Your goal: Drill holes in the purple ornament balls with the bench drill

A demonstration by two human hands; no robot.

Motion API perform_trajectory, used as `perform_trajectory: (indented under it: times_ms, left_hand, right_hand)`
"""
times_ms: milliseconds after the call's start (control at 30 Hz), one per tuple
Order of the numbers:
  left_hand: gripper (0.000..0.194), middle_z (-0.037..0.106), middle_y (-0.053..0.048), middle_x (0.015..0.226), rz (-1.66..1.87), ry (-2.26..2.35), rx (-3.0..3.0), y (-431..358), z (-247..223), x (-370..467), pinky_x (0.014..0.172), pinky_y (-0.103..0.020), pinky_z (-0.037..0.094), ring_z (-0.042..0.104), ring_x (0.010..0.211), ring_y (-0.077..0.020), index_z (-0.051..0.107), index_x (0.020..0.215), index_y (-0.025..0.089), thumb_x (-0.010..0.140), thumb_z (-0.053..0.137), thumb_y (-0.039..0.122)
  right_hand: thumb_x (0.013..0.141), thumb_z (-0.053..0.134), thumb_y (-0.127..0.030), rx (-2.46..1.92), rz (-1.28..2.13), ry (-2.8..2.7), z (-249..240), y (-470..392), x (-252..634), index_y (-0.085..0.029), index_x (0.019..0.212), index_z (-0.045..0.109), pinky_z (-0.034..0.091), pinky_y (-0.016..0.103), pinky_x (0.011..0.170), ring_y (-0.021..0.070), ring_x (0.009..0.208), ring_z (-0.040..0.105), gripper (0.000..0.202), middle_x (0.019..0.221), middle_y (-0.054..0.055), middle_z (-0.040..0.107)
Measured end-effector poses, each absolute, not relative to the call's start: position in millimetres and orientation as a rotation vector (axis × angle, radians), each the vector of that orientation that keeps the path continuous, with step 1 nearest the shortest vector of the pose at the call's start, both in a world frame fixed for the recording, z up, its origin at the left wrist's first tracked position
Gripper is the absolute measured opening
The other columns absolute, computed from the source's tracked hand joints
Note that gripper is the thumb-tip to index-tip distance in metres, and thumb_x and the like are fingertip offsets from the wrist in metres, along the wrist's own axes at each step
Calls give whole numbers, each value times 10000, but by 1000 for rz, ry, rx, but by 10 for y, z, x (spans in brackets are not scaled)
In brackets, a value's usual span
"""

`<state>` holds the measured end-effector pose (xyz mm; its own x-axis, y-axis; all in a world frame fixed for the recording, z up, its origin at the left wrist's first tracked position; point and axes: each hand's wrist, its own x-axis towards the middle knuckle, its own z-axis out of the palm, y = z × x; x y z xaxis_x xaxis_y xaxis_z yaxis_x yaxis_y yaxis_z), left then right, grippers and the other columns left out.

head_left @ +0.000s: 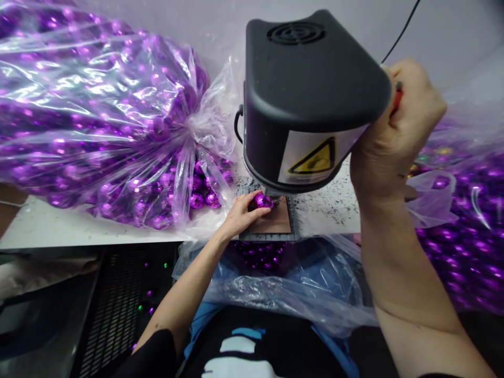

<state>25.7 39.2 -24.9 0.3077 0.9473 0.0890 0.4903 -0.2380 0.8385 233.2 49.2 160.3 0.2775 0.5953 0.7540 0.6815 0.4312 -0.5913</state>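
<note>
The purple ball sits pinched between the left fingers — right fingers curled around a red handle.

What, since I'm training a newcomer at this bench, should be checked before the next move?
1. Left hand steadies the purple ball: ok, held between thumb and fingers.
2. Right hand closed at the black machine: ok, on its side, with a bit of red showing.
3. Ball lined up under the machine: cannot tell, the housing hides much from above.
4. Left fingertips safely clear of the machine: cannot tell, they look close to its lower edge.
5. Worktop clean: not ok, dark bits lie scattered.
</note>
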Motion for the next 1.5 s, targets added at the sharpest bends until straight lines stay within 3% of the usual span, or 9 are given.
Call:
perform_trajectory:
  times_ms: [167,500,733,967,1200,1367,1500]
  left_hand:
    - [408,679,-52,1098,763,1173,1919,446,-209,190,930,-360,466,607,1013,-218,652,1190,208,854,684,438]
    - [435,657,-62,1138,682,1206,2164,369,-78,199,1005,-409,420,576,1091,-254,605,1220,212,858,700,435]
    - [489,617,-83,1147,868,1297,2166,161,-205,356,998,-421,423,556,1107,-265,553,1228,211,828,736,425]
    - [489,640,-68,1190,916,1255,2100,176,-269,346,1100,-458,358,563,1153,-254,541,1231,221,827,741,412]
    - [515,617,-113,1249,924,1266,2168,144,-248,453,1123,-482,326,533,1199,-283,540,1234,181,828,728,436]
    - [527,612,-108,1274,919,1168,2108,176,-261,411,1104,-452,355,535,1210,-275,512,1286,182,860,689,436]
    - [500,635,-93,1228,920,1168,2072,207,-259,383,1086,-451,373,557,1180,-268,518,1273,191,877,661,462]
  right_hand:
    - [802,208,-792,-1286,-75,-1418,1627,468,2332,-120,774,435,283,192,642,8,673,292,710,684,-9,322]
    - [831,208,-728,-1285,-70,-1424,1639,457,2319,-113,773,420,285,165,644,-13,665,285,652,694,-17,298]
    - [785,214,-809,-1224,-70,-1423,1618,471,2309,-129,745,393,250,200,588,11,629,255,704,648,-13,273]
    - [759,278,-835,-1164,-97,-1401,1572,525,2344,-123,727,407,215,228,603,15,620,273,724,618,-17,279]
    - [851,376,-696,-1154,-135,-1452,1579,518,2377,-117,737,404,220,212,603,7,628,269,591,634,-18,280]
    - [950,410,-456,-1117,-103,-1469,1609,516,2371,-115,745,407,250,200,616,-5,629,287,398,665,-16,336]
    - [948,416,-450,-1091,-78,-1458,1593,529,2376,-114,750,405,212,187,593,-4,613,268,390,631,-27,296]
